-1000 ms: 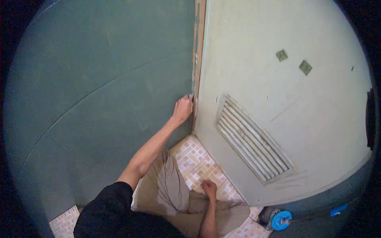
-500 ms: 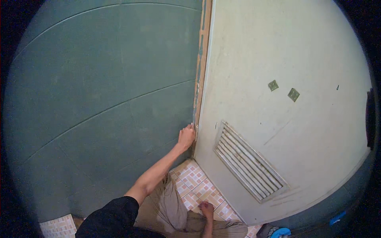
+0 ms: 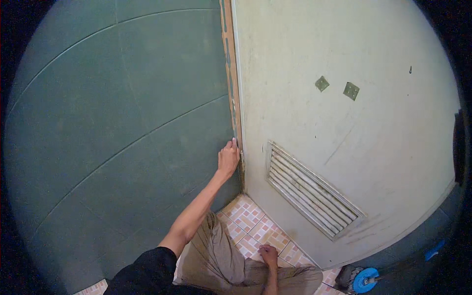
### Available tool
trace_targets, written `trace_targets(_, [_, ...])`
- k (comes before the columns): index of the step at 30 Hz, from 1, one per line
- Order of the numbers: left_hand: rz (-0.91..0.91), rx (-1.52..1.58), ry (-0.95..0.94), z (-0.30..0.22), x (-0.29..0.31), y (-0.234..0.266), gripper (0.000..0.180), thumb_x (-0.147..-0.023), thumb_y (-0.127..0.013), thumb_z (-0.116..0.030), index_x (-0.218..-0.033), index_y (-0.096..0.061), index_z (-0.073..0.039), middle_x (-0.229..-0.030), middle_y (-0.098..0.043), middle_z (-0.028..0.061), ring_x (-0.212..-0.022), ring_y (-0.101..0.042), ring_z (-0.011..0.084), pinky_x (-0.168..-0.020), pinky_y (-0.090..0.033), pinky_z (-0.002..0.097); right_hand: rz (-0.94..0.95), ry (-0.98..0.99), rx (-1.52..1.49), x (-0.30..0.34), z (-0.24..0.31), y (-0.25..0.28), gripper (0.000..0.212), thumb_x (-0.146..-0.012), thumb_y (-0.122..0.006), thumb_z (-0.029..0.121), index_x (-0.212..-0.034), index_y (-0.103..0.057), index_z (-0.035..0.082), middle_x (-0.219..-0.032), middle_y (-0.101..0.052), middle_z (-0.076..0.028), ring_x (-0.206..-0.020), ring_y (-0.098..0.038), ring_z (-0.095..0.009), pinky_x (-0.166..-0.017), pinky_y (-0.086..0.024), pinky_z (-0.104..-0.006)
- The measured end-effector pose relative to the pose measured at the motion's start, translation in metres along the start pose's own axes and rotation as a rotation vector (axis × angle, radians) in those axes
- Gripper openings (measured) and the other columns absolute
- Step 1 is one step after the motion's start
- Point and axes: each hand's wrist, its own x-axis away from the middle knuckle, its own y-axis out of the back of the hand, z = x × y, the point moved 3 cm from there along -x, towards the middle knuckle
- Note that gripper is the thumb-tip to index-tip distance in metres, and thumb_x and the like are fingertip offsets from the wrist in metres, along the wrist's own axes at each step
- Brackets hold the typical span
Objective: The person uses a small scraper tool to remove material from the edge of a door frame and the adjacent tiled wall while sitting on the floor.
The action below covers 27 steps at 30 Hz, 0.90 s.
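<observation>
My left hand (image 3: 228, 160) reaches up to the brown door frame (image 3: 237, 115), which has patchy grey filler or worn paint down its edge. Its index finger points up along the frame while the other fingers are curled in. Anything inside that grip is too small to make out. Low over my brown trousers (image 3: 216, 250), my right hand (image 3: 268, 253) hangs with its fingers curled, and what they hold, if anything, is hidden. Right beside the frame stands a pale door (image 3: 290, 54) with a slatted vent (image 3: 312, 189) near its bottom.
A dark green-grey wall (image 3: 108, 108) with grooved lines fills the left side. Below is a patterned tile floor (image 3: 246, 215). Two small green diamond patches (image 3: 351, 91) sit on the door. At lower right lies a round blue object (image 3: 365, 280) beside something dark.
The view has shifted, so the frame and door appear further left. My left hand stays at the frame, its index finger now stretched more plainly upward. My right hand remains low over my legs.
</observation>
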Motion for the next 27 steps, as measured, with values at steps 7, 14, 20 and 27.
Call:
trace_targets(7, [0.312,-0.057,-0.048,0.015,0.001,-0.006,0.031,-0.085,-0.057,-0.011,-0.112,-0.059,0.004,-0.082,-0.062,0.0203,-0.072,-0.064,0.0381,-0.063,-0.053,0.0494,0.039,0.127,0.054,-0.002,-0.004,0.005,0.022,-0.083,-0.063,0.017,-0.096,-0.069,-0.001,-0.078,-0.071,-0.008,-0.066,-0.066,-0.014,-0.063,-0.053,-0.0267])
trace_targets(14, [-0.021,0.032,0.086,-0.02,-0.022,0.021,0.026,-0.086,-0.058,-0.012,-0.106,-0.062,0.003,-0.076,-0.06,0.0201,-0.068,-0.061,0.0376,-0.058,-0.05,0.0468,0.011,0.053,-0.071,-0.006,-0.009,0.003,0.019,-0.083,-0.063,0.015,-0.093,-0.07,0.001,-0.077,-0.071,-0.007,-0.068,-0.067,-0.013,-0.064,-0.053,-0.0256])
trace_targets(20, [-0.053,0.103,0.071,-0.008,0.005,0.002,0.034,-0.084,-0.06,-0.014,-0.113,-0.059,0.002,-0.085,-0.061,0.0187,-0.073,-0.063,0.0357,-0.06,-0.051,0.0454,0.041,-0.009,-0.069,0.001,-0.005,-0.004,0.016,-0.084,-0.063,0.014,-0.091,-0.07,0.001,-0.075,-0.07,-0.006,-0.063,-0.064,-0.011,-0.061,-0.052,-0.0245])
trace_targets(27, [0.227,0.001,-0.026,0.008,-0.002,0.012,0.033,-0.083,-0.059,-0.013,-0.114,-0.06,-0.001,-0.084,-0.061,0.0173,-0.076,-0.063,0.0363,-0.065,-0.051,0.048,0.046,0.114,0.056,-0.004,-0.012,0.004,0.017,-0.084,-0.062,0.016,-0.09,-0.07,0.002,-0.074,-0.071,-0.008,-0.063,-0.065,-0.012,-0.06,-0.053,-0.0268])
